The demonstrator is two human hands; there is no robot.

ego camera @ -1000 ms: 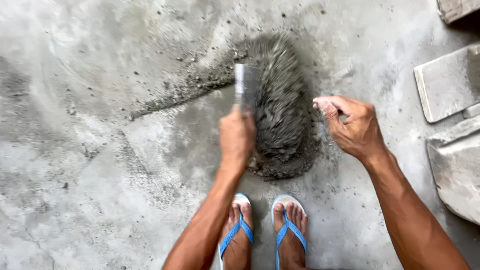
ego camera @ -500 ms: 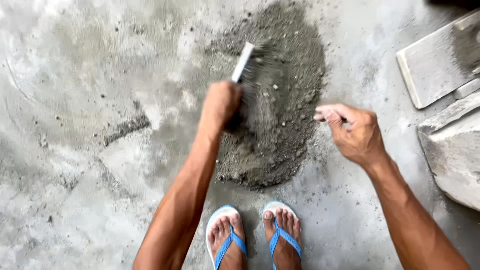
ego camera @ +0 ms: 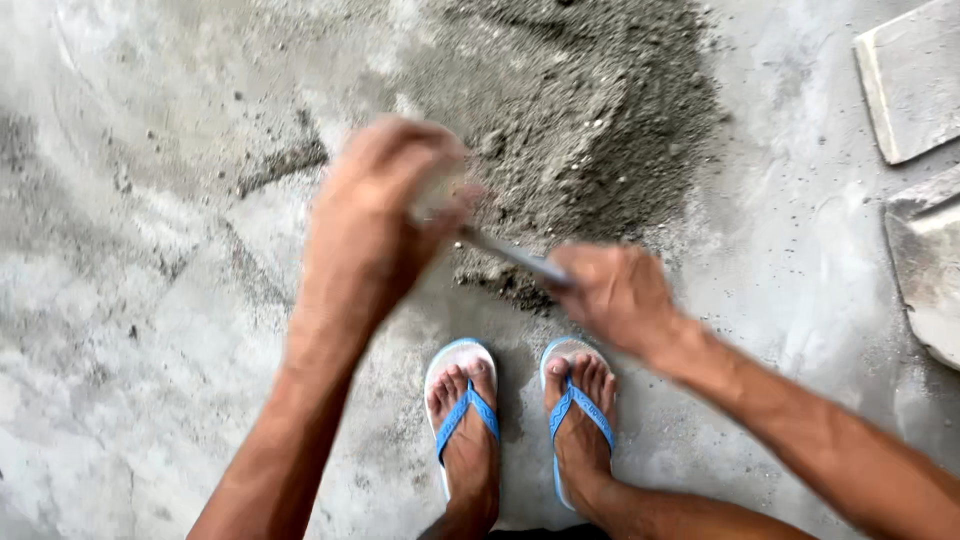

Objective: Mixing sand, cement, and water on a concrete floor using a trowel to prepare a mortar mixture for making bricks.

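Note:
My left hand [ego camera: 375, 225] is raised close to the camera and blurred, closed around the pale handle end of a hand tool [ego camera: 510, 256]. The tool's thin grey blade runs down to the right into my right hand [ego camera: 615, 295], whose fingers are closed over its far end. Both hands hover above the near edge of a loose pile of grey cement mix [ego camera: 590, 120] spread on the concrete floor [ego camera: 130, 330]. My feet, in blue flip-flops [ego camera: 468, 410], stand just below the hands.
Two pale concrete slabs lie at the right: one slab [ego camera: 910, 90] at the top corner and a second slab [ego camera: 930, 270] below it. A thin dark streak of mix [ego camera: 285, 160] trails left from the pile.
My left hand has pulled the tool back from the pile toward me and lifted it. My right hand has moved left and closed on the tool's other end. The view has shifted closer.

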